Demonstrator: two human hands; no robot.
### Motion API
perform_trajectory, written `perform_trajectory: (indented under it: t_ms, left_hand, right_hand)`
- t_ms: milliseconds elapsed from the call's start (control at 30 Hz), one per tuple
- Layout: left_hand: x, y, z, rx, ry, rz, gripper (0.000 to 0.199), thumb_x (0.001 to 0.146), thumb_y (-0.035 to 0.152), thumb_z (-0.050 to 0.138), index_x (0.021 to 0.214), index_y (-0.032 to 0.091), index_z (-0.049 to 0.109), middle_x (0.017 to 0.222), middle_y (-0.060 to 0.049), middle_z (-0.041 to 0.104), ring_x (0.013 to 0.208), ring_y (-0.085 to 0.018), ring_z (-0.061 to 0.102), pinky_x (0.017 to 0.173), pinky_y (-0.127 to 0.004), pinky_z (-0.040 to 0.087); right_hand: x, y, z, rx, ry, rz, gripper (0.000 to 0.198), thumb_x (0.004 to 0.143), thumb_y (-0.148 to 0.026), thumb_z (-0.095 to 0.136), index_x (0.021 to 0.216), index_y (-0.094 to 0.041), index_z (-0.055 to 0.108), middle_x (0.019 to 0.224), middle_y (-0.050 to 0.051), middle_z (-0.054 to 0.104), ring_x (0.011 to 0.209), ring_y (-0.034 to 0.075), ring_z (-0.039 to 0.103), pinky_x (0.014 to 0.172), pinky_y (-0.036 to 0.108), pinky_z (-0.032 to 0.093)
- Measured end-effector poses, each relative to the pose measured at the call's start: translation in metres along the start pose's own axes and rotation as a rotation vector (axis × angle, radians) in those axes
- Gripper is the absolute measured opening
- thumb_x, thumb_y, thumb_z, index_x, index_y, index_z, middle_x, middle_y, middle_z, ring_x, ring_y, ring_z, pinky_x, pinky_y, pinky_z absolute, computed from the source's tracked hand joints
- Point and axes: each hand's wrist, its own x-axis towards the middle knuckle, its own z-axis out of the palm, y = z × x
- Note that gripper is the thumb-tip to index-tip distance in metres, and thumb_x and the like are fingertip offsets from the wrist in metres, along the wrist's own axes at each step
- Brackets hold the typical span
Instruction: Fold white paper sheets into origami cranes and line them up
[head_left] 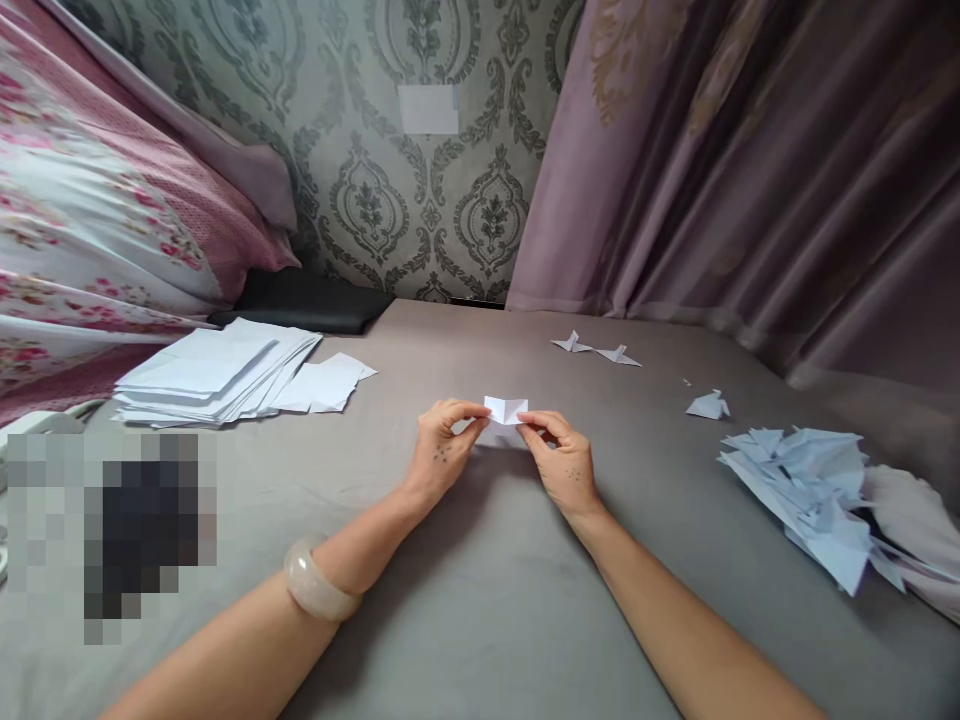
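Note:
A small piece of folded white paper [506, 409] is held up between my two hands, just above the grey sheet. It has a crease down its middle and its two halves stand at an angle. My left hand [448, 440] pinches its left edge between thumb and fingertips; a pale bangle [321, 582] circles that wrist. On the opposite edge, the thumb and fingers of my right hand [559, 455] are closed in a pinch. Both hands hang over the middle of the surface, with their shadow beneath.
A stack of white paper [217, 375] lies at left, beside loose torn pieces [322, 385]. Folded paper birds [574, 342] sit at the back right, another folded figure [709, 404] nearer. A heap of folded paper [810, 490] lies far right. Curtains [675, 150] hang behind.

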Motion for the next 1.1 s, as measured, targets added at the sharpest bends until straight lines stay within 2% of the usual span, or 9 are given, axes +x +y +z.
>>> perform_trajectory:
  t_ms: [167, 300, 433, 533, 667, 833, 1000, 1100]
  left_hand:
    - [0.000, -0.003, 0.000, 0.034, -0.008, 0.018, 0.007, 0.080, 0.023, 0.064, 0.083, 0.023, 0.071, 0.086, -0.003, 0.068, 0.085, -0.018, 0.059, 0.081, -0.032, 0.044]
    - [0.000, -0.003, 0.000, 0.012, -0.023, 0.026, 0.007, 0.081, 0.024, 0.064, 0.083, 0.023, 0.070, 0.095, -0.004, 0.068, 0.094, -0.019, 0.058, 0.089, -0.033, 0.042]
    - [0.000, 0.003, 0.000, -0.029, -0.063, -0.059, 0.007, 0.081, 0.023, 0.063, 0.085, 0.023, 0.069, 0.089, -0.002, 0.069, 0.094, -0.018, 0.056, 0.087, -0.031, 0.041]
    - [0.001, 0.004, 0.000, -0.060, -0.092, -0.115, 0.009, 0.081, 0.026, 0.062, 0.086, 0.022, 0.068, 0.087, -0.001, 0.068, 0.090, -0.017, 0.056, 0.085, -0.029, 0.040]
    - [0.002, 0.002, 0.000, -0.185, -0.164, -0.215, 0.016, 0.080, 0.033, 0.063, 0.088, 0.020, 0.068, 0.086, -0.001, 0.067, 0.081, -0.014, 0.055, 0.080, -0.027, 0.039]
    - [0.001, 0.003, 0.002, -0.452, -0.244, -0.419, 0.023, 0.075, 0.038, 0.068, 0.086, 0.018, 0.065, 0.080, -0.001, 0.064, 0.069, -0.011, 0.053, 0.067, -0.024, 0.040]
    - [0.000, 0.008, 0.003, -0.677, -0.277, -0.472, 0.020, 0.072, 0.033, 0.073, 0.079, 0.016, 0.063, 0.089, -0.002, 0.066, 0.080, -0.012, 0.058, 0.077, -0.025, 0.043]
    - [0.000, 0.008, 0.003, -0.699, -0.276, -0.503, 0.020, 0.071, 0.032, 0.074, 0.076, 0.016, 0.063, 0.080, -0.002, 0.066, 0.075, -0.012, 0.058, 0.075, -0.025, 0.043]
  right_hand:
    - [0.000, -0.001, 0.000, -0.011, 0.016, -0.001, 0.013, 0.078, -0.028, 0.063, 0.084, -0.022, 0.072, 0.088, 0.003, 0.061, 0.081, 0.014, 0.058, 0.069, 0.026, 0.045]
    - [0.000, -0.003, -0.001, -0.043, 0.008, -0.013, 0.012, 0.079, -0.029, 0.063, 0.084, -0.022, 0.071, 0.091, 0.004, 0.058, 0.084, 0.014, 0.057, 0.070, 0.026, 0.045]
    - [0.001, -0.006, -0.003, -0.021, -0.059, -0.038, 0.012, 0.083, -0.029, 0.058, 0.085, -0.022, 0.067, 0.095, 0.004, 0.064, 0.092, 0.016, 0.058, 0.076, 0.028, 0.044]
    - [0.001, -0.009, -0.004, -0.015, -0.090, 0.003, 0.014, 0.083, -0.032, 0.059, 0.087, -0.020, 0.065, 0.090, 0.003, 0.067, 0.087, 0.016, 0.060, 0.081, 0.029, 0.044]
    - [0.001, -0.010, -0.003, 0.061, -0.126, 0.082, 0.019, 0.081, -0.035, 0.061, 0.090, -0.019, 0.065, 0.086, 0.003, 0.067, 0.079, 0.015, 0.060, 0.079, 0.030, 0.045]
    - [0.000, -0.013, -0.003, 0.238, -0.196, 0.191, 0.023, 0.078, -0.039, 0.064, 0.088, -0.019, 0.067, 0.083, 0.003, 0.068, 0.077, 0.016, 0.060, 0.076, 0.029, 0.046]
    - [0.000, -0.016, -0.004, 0.338, -0.239, 0.279, 0.024, 0.076, -0.041, 0.066, 0.088, -0.021, 0.070, 0.086, 0.002, 0.070, 0.080, 0.015, 0.060, 0.078, 0.029, 0.046]
    - [-0.001, -0.015, -0.005, 0.351, -0.252, 0.316, 0.027, 0.078, -0.044, 0.064, 0.091, -0.021, 0.071, 0.086, 0.003, 0.070, 0.077, 0.015, 0.059, 0.076, 0.029, 0.046]
